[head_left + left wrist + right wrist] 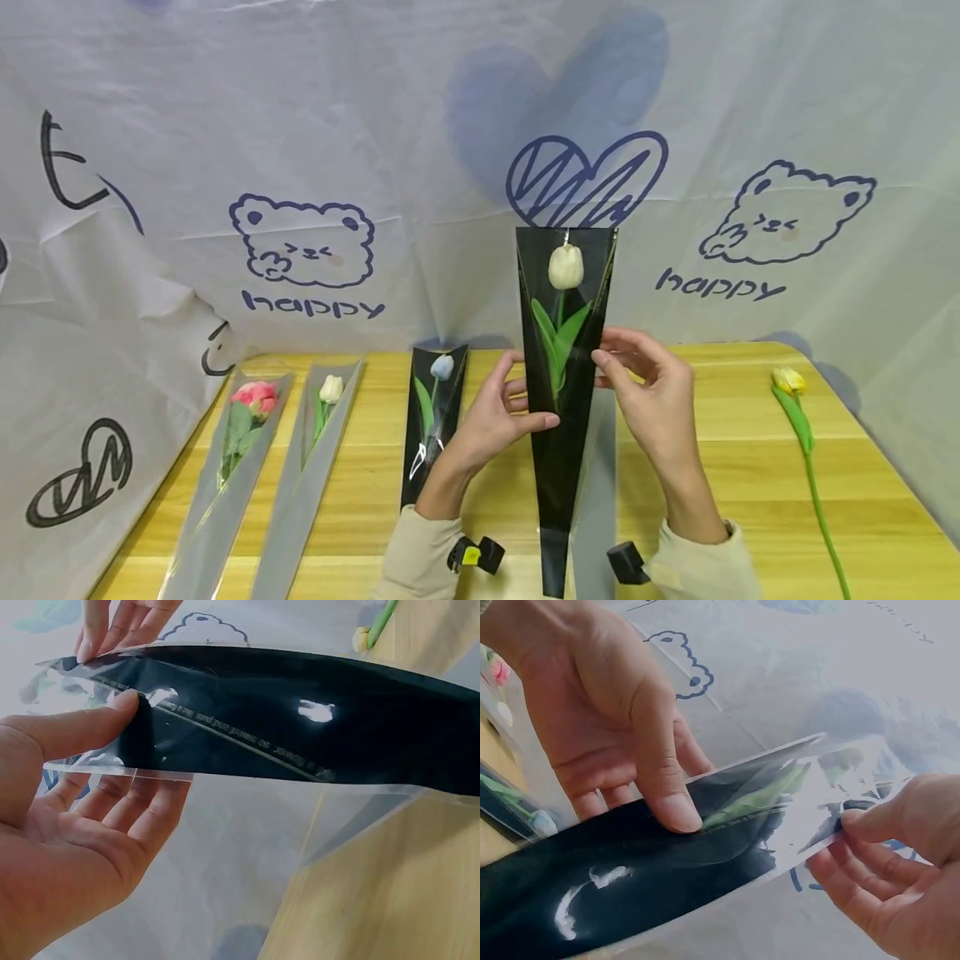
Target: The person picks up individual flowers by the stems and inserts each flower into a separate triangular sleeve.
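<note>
In the head view a black flower sleeve [557, 467] with a clear front stands upright above the table. Inside it sits a white tulip [566, 267] with green leaves. My left hand [495, 417] holds the sleeve's left side, thumb on the front and fingers behind. Higher up, my right hand [652, 392] pinches the right edge between thumb and fingers. The left wrist view shows small lettering along a strip of the sleeve [240, 712]. In the right wrist view, glare on the clear film [802, 817] partly hides the leaves.
On the table [360, 467] lie a grey sleeve with a pink flower [258, 398], a grey sleeve with a white tulip [331, 389], and a black sleeve with a blue tulip [442, 367]. Another grey sleeve [602, 467] lies behind the held one. A loose yellow tulip [789, 382] lies at right.
</note>
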Motion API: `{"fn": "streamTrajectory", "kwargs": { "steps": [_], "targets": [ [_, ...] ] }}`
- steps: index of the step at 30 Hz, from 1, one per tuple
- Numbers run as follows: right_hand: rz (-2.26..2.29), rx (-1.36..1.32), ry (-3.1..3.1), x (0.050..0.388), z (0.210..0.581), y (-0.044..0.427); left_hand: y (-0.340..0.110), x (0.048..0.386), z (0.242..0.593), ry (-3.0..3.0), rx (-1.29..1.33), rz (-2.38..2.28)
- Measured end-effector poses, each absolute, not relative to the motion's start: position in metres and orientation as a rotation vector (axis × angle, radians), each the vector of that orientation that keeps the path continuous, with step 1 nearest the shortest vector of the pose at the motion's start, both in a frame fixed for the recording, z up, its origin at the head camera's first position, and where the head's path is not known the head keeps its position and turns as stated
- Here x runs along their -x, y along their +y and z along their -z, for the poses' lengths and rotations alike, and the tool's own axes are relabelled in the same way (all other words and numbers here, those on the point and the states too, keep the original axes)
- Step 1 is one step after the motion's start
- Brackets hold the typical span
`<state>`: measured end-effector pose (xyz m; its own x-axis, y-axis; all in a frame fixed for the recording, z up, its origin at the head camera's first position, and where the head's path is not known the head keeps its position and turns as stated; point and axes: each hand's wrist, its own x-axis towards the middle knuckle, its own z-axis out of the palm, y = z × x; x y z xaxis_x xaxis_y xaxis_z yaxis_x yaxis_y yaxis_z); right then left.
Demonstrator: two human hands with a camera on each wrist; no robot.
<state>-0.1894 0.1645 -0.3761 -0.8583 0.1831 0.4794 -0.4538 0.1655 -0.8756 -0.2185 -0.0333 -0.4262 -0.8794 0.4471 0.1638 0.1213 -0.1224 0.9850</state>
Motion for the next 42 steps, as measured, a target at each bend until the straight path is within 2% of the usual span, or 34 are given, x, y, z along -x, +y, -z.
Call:
{"fn": "streamTrajectory", "kwargs": {
  "steps": [6, 14, 21, 27, 33, 38, 42],
  "targets": [
    [-1.765, -0.225, -2.008, 0.191, 0.374, 0.182, -0.041, 0.221, 0.433, 1.987, -0.490, -1.966],
    [-1.808, 0.030, -1.951, 0.184, 0.373, 0.236, -0.058, 0.229, 0.457, 2.102, -0.266, -1.694],
    [-1.942, 0.126, -1.854, 0.179, 0.378, 0.274, -0.063, 0.230, 0.466, 2.353, -0.131, -1.409],
    [-1.944, 0.199, -1.886, 0.176, 0.382, 0.289, -0.061, 0.227, 0.467, 2.558, -0.099, -1.144],
    [-1.920, 0.263, -1.917, 0.169, 0.384, 0.301, -0.056, 0.221, 0.453, 2.789, -0.026, -0.801],
    [-1.973, 0.336, -1.802, 0.157, 0.381, 0.320, -0.045, 0.217, 0.439, 2.918, -0.107, -0.850],
    [-1.714, 0.558, -1.928, 0.152, 0.379, 0.337, -0.015, 0.219, 0.441, 2.865, -0.297, -0.998]
  ]
}}
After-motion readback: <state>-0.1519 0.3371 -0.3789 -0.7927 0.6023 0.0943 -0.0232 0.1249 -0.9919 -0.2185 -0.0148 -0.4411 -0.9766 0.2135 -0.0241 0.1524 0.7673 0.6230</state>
